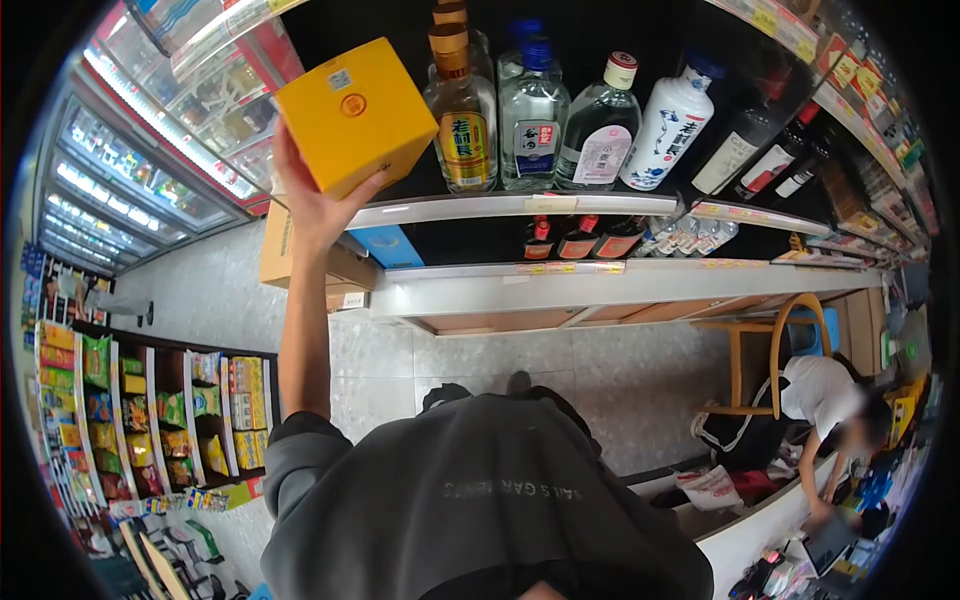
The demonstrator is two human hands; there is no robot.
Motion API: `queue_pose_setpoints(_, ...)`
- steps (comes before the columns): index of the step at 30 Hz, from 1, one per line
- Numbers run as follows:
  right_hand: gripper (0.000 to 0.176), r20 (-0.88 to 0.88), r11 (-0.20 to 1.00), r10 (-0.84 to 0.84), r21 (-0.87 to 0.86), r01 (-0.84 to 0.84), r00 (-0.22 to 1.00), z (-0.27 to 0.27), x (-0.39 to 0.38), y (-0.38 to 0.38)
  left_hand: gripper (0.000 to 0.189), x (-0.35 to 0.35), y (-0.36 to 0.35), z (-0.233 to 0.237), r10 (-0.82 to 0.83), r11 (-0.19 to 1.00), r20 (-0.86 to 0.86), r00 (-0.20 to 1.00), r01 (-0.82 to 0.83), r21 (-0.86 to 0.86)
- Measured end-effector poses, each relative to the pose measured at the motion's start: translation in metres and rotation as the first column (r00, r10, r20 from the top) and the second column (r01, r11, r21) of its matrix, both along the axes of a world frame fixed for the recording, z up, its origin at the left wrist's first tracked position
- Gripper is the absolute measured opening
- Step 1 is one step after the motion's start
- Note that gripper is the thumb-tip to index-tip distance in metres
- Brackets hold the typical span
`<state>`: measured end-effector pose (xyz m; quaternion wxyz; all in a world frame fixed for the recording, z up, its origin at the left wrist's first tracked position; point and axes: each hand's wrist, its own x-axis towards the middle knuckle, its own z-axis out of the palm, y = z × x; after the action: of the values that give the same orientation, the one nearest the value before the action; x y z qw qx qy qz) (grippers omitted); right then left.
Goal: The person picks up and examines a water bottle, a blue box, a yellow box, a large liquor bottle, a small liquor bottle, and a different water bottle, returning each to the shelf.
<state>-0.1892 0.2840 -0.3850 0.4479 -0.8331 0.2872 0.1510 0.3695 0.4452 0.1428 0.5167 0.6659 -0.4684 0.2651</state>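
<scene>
A yellow box (358, 115) with a small code label and a round red mark is held up in my left hand (318, 205), at the left end of the bottle shelf (480, 208). The thumb presses its lower side, and the other fingers are mostly behind the box. Right of the box stand a bottle with a yellow label (465, 135), a clear bottle with a blue cap (535, 130), a clear bottle with a pale pink label (600, 130) and a white bottle with blue lettering (672, 125). My right hand is not in view.
Small red-capped bottles (578, 240) lie on the lower shelf. Cardboard boxes (350, 272) stand below my left hand. A snack rack (165, 420) is at the left, glass-door coolers (140, 170) behind. At the right are a wooden chair (740, 370) and a person in white (825, 395) bending over a counter.
</scene>
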Motion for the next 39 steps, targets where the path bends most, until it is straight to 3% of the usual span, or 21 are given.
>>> queue_pose_setpoints(2, 0.023, 0.091, 0.998, 0.032, -0.049, -0.027, 0.995, 0.011, -0.001, -0.037, 0.117, -0.013, 0.020, 0.000, 0.176, 0.984, 0.133, 0.975, -0.174, -0.032)
queue_pose_setpoints(3, 0.023, 0.134, 1.000, -0.004, -0.005, 0.005, 0.991, 0.014, 0.010, -0.061, 0.111, -0.012, 0.036, -0.009, 0.188, 0.982, 0.071, 0.980, -0.185, -0.037)
queue_pose_setpoints(4, 0.021, 0.159, 0.950, -0.164, 0.292, 0.112, 0.974, 0.015, 0.021, -0.091, 0.105, -0.012, 0.052, -0.018, 0.198, 0.980, 0.009, 0.980, -0.197, -0.042)
queue_pose_setpoints(5, 0.021, 0.030, 0.994, -0.086, -0.064, 0.088, 0.996, 0.036, 0.046, -0.112, 0.094, -0.036, 0.061, -0.009, 0.112, 0.986, -0.211, 0.971, -0.135, -0.098)
queue_pose_setpoints(6, 0.023, 0.102, 0.961, -0.037, -0.271, 0.063, 0.994, 0.054, 0.079, -0.131, 0.083, -0.058, 0.066, 0.001, 0.011, 0.981, -0.417, 0.909, -0.091, -0.171)
queue_pose_setpoints(7, 0.030, 0.341, 0.970, -0.234, 0.024, 0.240, 0.911, 0.154, 0.121, -0.120, 0.083, -0.079, 0.065, 0.016, 0.030, 0.980, -0.419, 0.908, -0.109, -0.167)
queue_pose_setpoints(8, 0.035, 0.323, 0.906, -0.332, 0.370, 0.205, 0.886, 0.175, 0.154, -0.125, 0.068, -0.102, 0.059, 0.034, -0.145, 0.956, -0.475, 0.868, -0.001, -0.293)
queue_pose_setpoints(9, 0.041, 0.365, 0.846, -0.303, 0.528, 0.072, 0.880, 0.237, 0.188, -0.114, 0.052, -0.119, 0.055, 0.040, -0.317, 0.902, -0.504, 0.803, 0.091, -0.422)
queue_pose_setpoints(10, 0.046, 0.302, 0.635, -0.391, 0.772, 0.017, 0.869, 0.261, 0.222, -0.101, 0.052, -0.130, 0.054, 0.038, -0.298, 0.905, -0.511, 0.807, 0.069, -0.419)
queue_pose_setpoints(11, 0.054, 0.343, 0.427, -0.297, 0.883, -0.197, 0.891, 0.289, 0.254, -0.088, 0.055, -0.139, 0.052, 0.036, -0.351, 0.892, -0.674, 0.650, 0.015, -0.451)
queue_pose_setpoints(12, 0.058, 0.337, 0.167, -0.234, 0.938, -0.304, 0.912, 0.317, 0.280, -0.066, 0.058, -0.148, 0.052, 0.034, -0.402, 0.880, -0.793, 0.458, -0.045, -0.473)
queue_pose_setpoints(13, 0.062, 0.346, -0.112, -0.174, 0.923, -0.368, 0.922, 0.336, 0.303, -0.042, 0.058, -0.152, 0.051, 0.022, -0.388, 0.895, -0.827, 0.408, -0.047, -0.443)
queue_pose_setpoints(15, 0.068, 0.371, -0.429, 0.020, 0.842, -0.328, 0.928, 0.346, 0.337, -0.001, 0.058, -0.171, 0.041, 0.009, -0.405, 0.890, -0.866, 0.293, -0.091, -0.447)
queue_pose_setpoints(17, 0.068, 0.399, -0.559, 0.103, 0.781, -0.279, 0.911, 0.350, 0.353, 0.035, 0.057, -0.180, 0.037, -0.006, -0.457, 0.876, -0.866, 0.203, -0.066, -0.478)
queue_pose_setpoints(23, 0.066, 0.456, -0.451, 0.158, 0.823, -0.347, 0.876, 0.345, 0.315, 0.076, 0.051, -0.188, 0.048, -0.045, -0.649, 0.760, -0.761, -0.002, -0.045, -0.648)
queue_pose_setpoints(26, 0.065, 0.486, -0.355, 0.176, 0.842, -0.406, 0.856, 0.341, 0.294, 0.075, 0.049, -0.186, 0.051, -0.074, -0.843, 0.533, -0.506, -0.182, -0.160, -0.831)
queue_pose_setpoints(30, 0.064, 0.497, -0.293, 0.196, 0.852, -0.433, 0.846, 0.337, 0.278, 0.074, 0.046, -0.176, 0.052, -0.106, -0.882, 0.318, -0.327, -0.339, 0.083, -0.944)
queue_pose_setpoints(34, 0.063, 0.488, -0.261, 0.185, 0.861, -0.436, 0.853, 0.337, 0.274, 0.065, 0.047, -0.146, 0.066, -0.176, -0.813, 0.455, -0.472, -0.341, 0.133, -0.881)
queue_pose_setpoints(35, 0.063, 0.486, -0.250, 0.178, 0.863, -0.439, 0.856, 0.337, 0.275, 0.062, 0.048, -0.136, 0.068, -0.199, -0.692, 0.651, -0.686, -0.223, 0.218, -0.727)
queue_pose_setpoints(36, 0.062, 0.485, -0.233, 0.168, 0.866, -0.443, 0.858, 0.338, 0.274, 0.058, 0.049, -0.133, 0.060, -0.193, -0.525, 0.806, -0.847, -0.082, 0.270, -0.526)
queue_pose_setpoints(39, 0.062, 0.444, -0.132, 0.098, 0.893, -0.430, 0.891, 0.347, 0.265, 0.042, 0.052, -0.135, 0.054, -0.154, -0.505, 0.834, -0.850, -0.148, 0.171, -0.525)
